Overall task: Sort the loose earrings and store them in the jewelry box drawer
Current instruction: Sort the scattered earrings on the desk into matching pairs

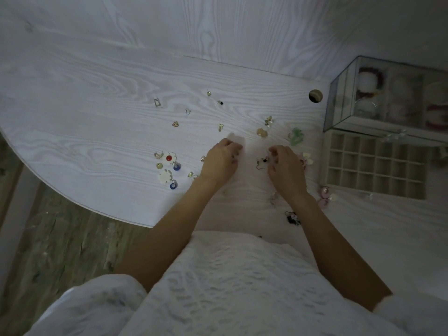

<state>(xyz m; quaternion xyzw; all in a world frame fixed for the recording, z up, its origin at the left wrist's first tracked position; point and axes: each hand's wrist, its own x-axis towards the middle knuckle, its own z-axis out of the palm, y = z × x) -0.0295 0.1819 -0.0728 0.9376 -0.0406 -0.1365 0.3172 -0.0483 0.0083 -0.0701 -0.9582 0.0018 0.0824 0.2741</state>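
— Where are the small loose gold, white-flower and green earrings (169,163)?
— Scattered mid-table, toward its near edge.
— And the clear glass jewelry box (344,98)?
— At the right edge, its beige gridded drawer (374,163) pulled open.

A white table (97,98) with printed wood grain fills most of the view, its curved edge sweeping down to the left under dim, bluish light. A round cable hole (315,96) opens near its far right side. Behind the table rises a pale wall panel (218,27) with the same grain. Weathered grey-brown plank flooring (60,238) shows at lower left.
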